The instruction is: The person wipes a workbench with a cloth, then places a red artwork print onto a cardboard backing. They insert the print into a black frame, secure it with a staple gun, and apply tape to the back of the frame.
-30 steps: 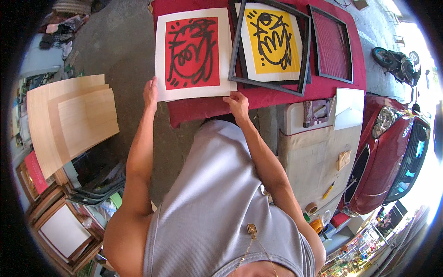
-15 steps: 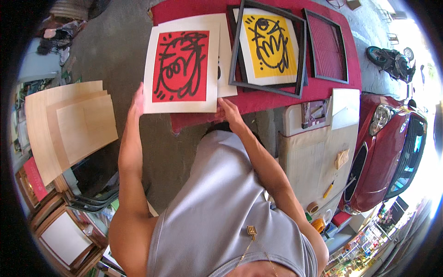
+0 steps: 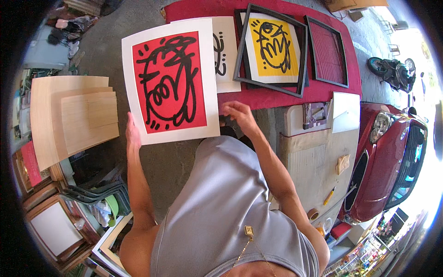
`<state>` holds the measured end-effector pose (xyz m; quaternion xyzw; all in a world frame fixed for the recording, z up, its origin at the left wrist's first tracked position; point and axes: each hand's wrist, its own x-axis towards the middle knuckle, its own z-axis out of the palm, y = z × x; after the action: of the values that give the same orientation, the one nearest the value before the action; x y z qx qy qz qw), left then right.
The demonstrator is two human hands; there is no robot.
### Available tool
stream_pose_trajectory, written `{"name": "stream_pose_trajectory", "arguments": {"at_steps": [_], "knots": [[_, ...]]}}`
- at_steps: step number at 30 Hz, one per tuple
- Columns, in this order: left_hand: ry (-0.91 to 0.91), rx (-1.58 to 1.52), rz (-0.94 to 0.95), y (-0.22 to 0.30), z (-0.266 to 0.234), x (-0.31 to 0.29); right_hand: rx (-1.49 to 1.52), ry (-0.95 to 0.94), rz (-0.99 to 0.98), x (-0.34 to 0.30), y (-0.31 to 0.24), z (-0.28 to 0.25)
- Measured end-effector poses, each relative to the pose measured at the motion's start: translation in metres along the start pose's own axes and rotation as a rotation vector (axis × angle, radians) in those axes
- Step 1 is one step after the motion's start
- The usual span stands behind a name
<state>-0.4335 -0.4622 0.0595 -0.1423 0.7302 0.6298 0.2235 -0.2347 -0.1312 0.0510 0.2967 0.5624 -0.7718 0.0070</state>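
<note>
Holding the red print (image 3: 168, 79) in front of the red counter (image 3: 323, 96)

The red print is raised at the red counter's near left corner, its lower part reaching past the near edge, over the floor. The left hand (image 3: 133, 131) pinches the print's lower left edge. The right hand (image 3: 239, 114) is just beside the print's right edge and apart from it, before the counter's near edge. Its fingers are curled, with nothing seen between them; whether the fingertips meet, I cannot tell.

On the counter, 1 white print (image 3: 232, 57) lies partly hidden behind the red print. The yellow print (image 3: 286, 39) is at the counter's middle, with a black frame (image 3: 305, 60) lying askew over it. A second frame (image 3: 331, 83) lies at the counter's right.

Left of the red counter are boards (image 3: 90, 108); to its right, a motorcycle (image 3: 390, 68) and a car (image 3: 387, 134). Near its right corner, a tan counter (image 3: 314, 147) bears a cutter (image 3: 329, 196) and tape (image 3: 313, 213).
</note>
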Motion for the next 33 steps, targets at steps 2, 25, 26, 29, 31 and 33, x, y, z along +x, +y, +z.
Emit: {"name": "stream_pose_trajectory", "arguments": {"at_steps": [2,25,26,29,31,33], "knots": [[0.005,-0.026,0.048,0.000,-0.017,-0.021,0.042,-0.014,-0.132,0.004,-0.020,0.000],[-0.767,0.058,0.305,0.023,-0.082,-0.161,0.414,0.018,-0.449,-0.272,0.052,0.010],[-0.776,0.082,0.337,0.033,-0.072,-0.175,0.434,0.031,-0.463,-0.277,0.058,0.013],[-0.790,0.158,0.361,0.041,-0.054,-0.166,0.489,0.052,-0.494,-0.282,0.075,0.016],[-0.802,0.192,0.329,0.042,-0.031,-0.156,0.477,0.139,-0.480,-0.280,0.086,0.014],[-0.793,0.179,0.300,0.031,-0.021,-0.130,0.444,0.220,-0.432,-0.273,0.093,0.016]]}}
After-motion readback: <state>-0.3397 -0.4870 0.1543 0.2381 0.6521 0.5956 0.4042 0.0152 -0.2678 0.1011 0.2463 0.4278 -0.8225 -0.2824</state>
